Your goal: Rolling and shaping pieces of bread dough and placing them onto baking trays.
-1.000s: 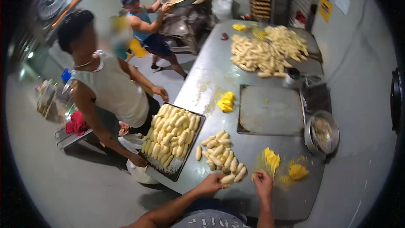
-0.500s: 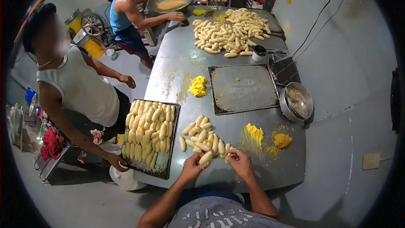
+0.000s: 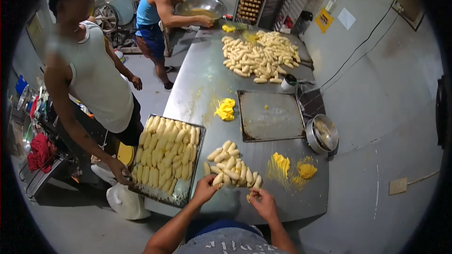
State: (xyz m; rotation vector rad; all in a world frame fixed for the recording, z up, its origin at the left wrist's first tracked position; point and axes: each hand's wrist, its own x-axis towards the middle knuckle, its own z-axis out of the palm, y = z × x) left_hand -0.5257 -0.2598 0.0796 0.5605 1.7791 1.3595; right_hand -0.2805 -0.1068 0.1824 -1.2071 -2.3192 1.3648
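A loose heap of pale dough rolls (image 3: 231, 164) lies on the metal table in front of me. At the heap's near left edge, my left hand (image 3: 205, 190) is closed around a dough roll (image 3: 218, 178). My right hand (image 3: 263, 204) is at the near right edge, just below the end rolls, with its fingers pinched together. A bit of yellow shows at those fingertips; what they hold is too small to make out. Right of the heap are a smear of yellow spread (image 3: 281, 163) and a mound of yellow crumbly filling (image 3: 307, 171).
A person at left holds the edge of a tray full of rolls (image 3: 165, 157). Beyond my heap lie a yellow spread lump (image 3: 225, 109), a bare dark-rimmed tray (image 3: 271, 115) and round pans (image 3: 322, 134). Farther off are a large roll pile (image 3: 259, 56) and another person beside a metal bowl (image 3: 200, 7).
My left hand has shifted left with the roll, and my right hand has drawn slightly nearer to me. The far person's arm has pulled back from the table. The whole view has tilted.
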